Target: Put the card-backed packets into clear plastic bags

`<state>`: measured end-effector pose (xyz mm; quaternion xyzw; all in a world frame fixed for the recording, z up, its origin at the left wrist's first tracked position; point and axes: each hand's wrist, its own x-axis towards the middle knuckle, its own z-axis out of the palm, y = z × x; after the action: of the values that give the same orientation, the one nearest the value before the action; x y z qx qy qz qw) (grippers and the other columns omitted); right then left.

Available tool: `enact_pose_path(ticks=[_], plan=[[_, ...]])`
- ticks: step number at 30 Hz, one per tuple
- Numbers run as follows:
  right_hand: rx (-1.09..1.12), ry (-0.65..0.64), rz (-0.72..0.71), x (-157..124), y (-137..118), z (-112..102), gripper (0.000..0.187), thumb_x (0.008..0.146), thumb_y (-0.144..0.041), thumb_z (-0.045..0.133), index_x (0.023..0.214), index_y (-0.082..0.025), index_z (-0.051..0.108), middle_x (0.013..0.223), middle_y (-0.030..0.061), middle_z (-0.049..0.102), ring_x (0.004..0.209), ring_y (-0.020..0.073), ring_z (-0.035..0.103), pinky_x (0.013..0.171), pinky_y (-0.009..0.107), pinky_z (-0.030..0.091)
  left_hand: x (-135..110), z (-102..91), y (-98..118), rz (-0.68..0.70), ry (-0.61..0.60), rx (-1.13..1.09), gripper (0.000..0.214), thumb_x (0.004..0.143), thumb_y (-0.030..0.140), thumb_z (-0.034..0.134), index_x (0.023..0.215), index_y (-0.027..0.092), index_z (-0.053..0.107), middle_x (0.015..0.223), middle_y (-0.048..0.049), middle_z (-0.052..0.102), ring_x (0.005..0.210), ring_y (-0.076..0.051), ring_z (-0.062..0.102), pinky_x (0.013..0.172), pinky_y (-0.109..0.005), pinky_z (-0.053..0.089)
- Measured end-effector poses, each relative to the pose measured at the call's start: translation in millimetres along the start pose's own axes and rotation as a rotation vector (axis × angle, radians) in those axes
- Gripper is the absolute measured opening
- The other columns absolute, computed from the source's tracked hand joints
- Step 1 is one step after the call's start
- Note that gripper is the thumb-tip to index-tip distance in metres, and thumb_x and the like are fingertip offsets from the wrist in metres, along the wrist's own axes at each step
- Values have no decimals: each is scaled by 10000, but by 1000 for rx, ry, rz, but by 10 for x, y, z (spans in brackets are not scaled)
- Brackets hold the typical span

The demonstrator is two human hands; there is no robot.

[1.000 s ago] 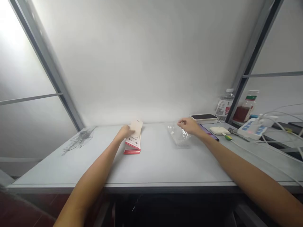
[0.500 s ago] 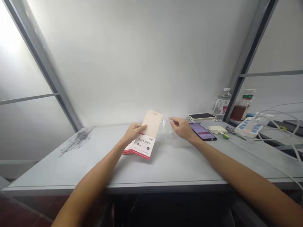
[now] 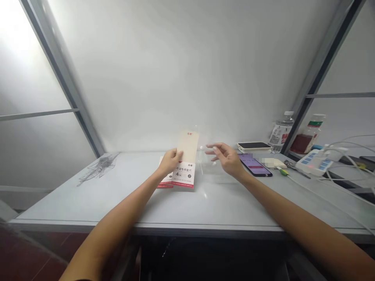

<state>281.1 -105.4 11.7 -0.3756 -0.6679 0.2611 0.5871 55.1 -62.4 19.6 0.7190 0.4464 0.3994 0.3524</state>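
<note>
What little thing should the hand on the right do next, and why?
I think the right hand should pinch the clear plastic bag next. Its fingers are open and empty right beside the bag, while the left hand is already holding up the cream-and-red paper packet at the bag's edge.

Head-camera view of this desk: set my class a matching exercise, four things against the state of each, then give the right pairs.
Things:
1. Left hand
2. Right hand
3. Smartphone
4. Power strip

States:
A. Screen lit, lying on the desk
B. Small red light showing, white cables nearby
C. Open, held above a clear plastic bag
D. Holding a ruler-set packet upright

Right pairs: 1-D; 2-C; 3-A; 4-B
</note>
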Motion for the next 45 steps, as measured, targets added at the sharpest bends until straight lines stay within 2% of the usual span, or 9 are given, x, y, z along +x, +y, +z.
enact_pose_path(ticks=[4, 8, 11, 16, 21, 25, 32, 37, 45], plan=[[130, -61, 14, -19, -14, 47, 284, 857, -487, 460, 968, -226, 475, 1231, 85, 545, 1003, 218, 620, 772, 390, 535, -15, 26, 0, -33, -71, -51, 382, 804, 506, 433, 888, 150, 542, 771, -49, 622, 653, -145, 582, 549, -242, 441], [193, -127, 40, -49, -24, 90, 269, 859, -488, 466, 948, -235, 433, 1315, 93, 483, 1089, 227, 576, 878, 438, 473, -23, 53, -3, -51, -52, -40, 370, 822, 493, 415, 920, 159, 539, 798, -59, 626, 658, -150, 586, 545, -244, 433], [280, -188, 90, -60, -36, 108, 247, 861, -468, 481, 917, -236, 417, 1354, 89, 448, 1116, 223, 558, 915, 449, 442, -30, 75, -12, 36, 47, 41, 339, 840, 488, 389, 848, 172, 510, 762, -37, 594, 630, -127, 542, 532, -236, 403], [405, -250, 194, -65, -52, 135, 250, 846, -448, 517, 860, -229, 397, 1341, 87, 474, 1118, 231, 555, 919, 461, 434, -68, 93, 7, 131, 229, 165, 337, 858, 477, 371, 674, 195, 358, 595, 26, 428, 515, -86, 398, 471, -222, 313], [552, -269, 257, -80, -64, 167, 236, 840, -424, 536, 828, -223, 412, 1300, 74, 521, 1119, 239, 555, 941, 470, 407, -107, 94, 53, 166, 331, 178, 294, 865, 478, 367, 747, 210, 387, 563, 41, 466, 467, -94, 422, 444, -226, 290], [638, -260, 300, -86, -87, 174, 209, 855, -395, 517, 799, -217, 424, 1258, 65, 557, 1104, 240, 566, 927, 463, 422, -127, 89, 74, 149, 340, 187, 265, 874, 470, 354, 906, 222, 439, 570, 40, 545, 453, -112, 471, 435, -230, 302], [725, -236, 359, -82, -67, 180, 122, 893, -367, 454, 929, -251, 445, 1169, 42, 612, 1075, 225, 589, 911, 427, 445, -110, 72, 82, 188, 349, 138, 268, 864, 447, 389, 933, 202, 471, 575, 29, 557, 450, -101, 481, 415, -218, 316], [712, -227, 379, -79, -70, 188, 282, 923, -356, 380, 1198, -295, 370, 1213, 65, 588, 1056, 208, 601, 913, 441, 450, -86, 78, 44, 170, 278, 44, 293, 851, 482, 408, 915, 202, 470, 589, 29, 559, 466, -97, 499, 417, -201, 338], [714, -141, 434, -55, -90, 181, 347, 940, -377, 318, 1271, -281, 355, 1123, 67, 641, 961, 203, 648, 874, 448, 488, -80, 97, 29, 201, 180, -40, 309, 844, 499, 415, 937, 207, 449, 577, 35, 537, 445, -95, 489, 403, -199, 333]])
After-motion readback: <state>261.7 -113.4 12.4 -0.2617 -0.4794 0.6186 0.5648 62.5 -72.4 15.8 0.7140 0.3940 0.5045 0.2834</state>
